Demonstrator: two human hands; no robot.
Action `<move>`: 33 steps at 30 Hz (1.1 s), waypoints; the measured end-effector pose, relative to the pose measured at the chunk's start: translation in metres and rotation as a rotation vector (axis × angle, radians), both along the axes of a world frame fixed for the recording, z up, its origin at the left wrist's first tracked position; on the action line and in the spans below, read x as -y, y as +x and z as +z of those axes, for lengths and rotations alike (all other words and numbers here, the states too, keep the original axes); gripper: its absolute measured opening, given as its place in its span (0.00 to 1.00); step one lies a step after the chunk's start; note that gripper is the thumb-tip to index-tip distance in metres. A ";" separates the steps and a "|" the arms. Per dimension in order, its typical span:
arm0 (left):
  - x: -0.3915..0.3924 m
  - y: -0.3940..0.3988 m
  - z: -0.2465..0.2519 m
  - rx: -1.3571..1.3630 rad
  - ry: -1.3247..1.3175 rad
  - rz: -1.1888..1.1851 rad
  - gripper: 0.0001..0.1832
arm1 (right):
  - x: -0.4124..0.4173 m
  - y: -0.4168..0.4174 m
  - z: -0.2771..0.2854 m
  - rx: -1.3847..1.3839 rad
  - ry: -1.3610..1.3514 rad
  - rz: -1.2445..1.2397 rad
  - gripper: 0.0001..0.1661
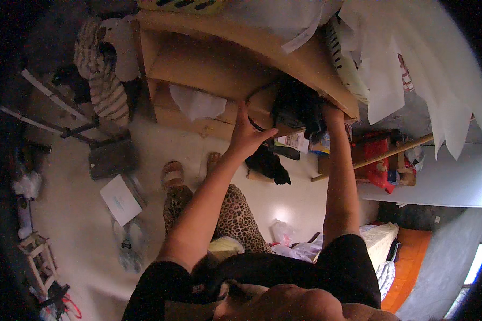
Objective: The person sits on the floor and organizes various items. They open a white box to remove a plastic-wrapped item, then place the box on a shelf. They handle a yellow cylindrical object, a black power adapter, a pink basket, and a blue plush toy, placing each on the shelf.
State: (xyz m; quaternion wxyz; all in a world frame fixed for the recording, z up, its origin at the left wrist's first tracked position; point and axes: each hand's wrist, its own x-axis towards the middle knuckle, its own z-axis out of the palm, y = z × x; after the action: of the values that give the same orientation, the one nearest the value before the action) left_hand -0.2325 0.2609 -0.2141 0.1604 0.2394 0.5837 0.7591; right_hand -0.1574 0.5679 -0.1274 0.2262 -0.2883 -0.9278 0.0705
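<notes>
A black bag [295, 104] of soft material sits at the right end of an open shelf in a wooden cabinet [209, 60]. My right hand [332, 114] grips its right side, with the fingertips hidden against the dark material. A thin black strap [256, 125] curves out from the bag toward my left hand [249, 134]. That hand is at the shelf's front edge, thumb and forefinger spread beside the strap. Its other fingers are out of sight, so whether it holds the strap is unclear. Below hangs or lies another black cloth item [267, 164].
White plastic sheeting [417, 60] drapes at the upper right beside a pale slotted basket [345, 68]. A wooden pole [393, 151] slants past red packaging [375, 160]. On the floor are a white box [121, 200] and plastic bags [297, 244]. A striped stuffed toy [104, 80] is at left.
</notes>
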 end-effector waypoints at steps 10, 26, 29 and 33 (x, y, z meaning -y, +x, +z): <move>0.005 -0.013 0.003 -0.094 -0.055 0.090 0.64 | 0.213 0.016 0.016 0.137 0.231 -0.047 0.36; 0.005 -0.012 0.001 0.160 0.048 -0.118 0.62 | 0.110 -0.034 0.004 0.373 0.537 -0.063 0.24; 0.002 -0.012 -0.010 0.117 -0.035 -0.079 0.58 | 0.108 -0.041 0.009 0.447 0.593 -0.037 0.24; -0.003 -0.016 -0.019 0.254 0.101 -0.131 0.53 | 0.092 -0.037 0.006 0.327 0.592 0.021 0.27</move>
State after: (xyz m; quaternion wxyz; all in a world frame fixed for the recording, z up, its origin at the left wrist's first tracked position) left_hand -0.2482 0.2638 -0.2335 0.2698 0.1866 0.5029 0.7997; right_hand -0.1946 0.4756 -0.1214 0.1476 -0.2079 -0.9349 -0.2468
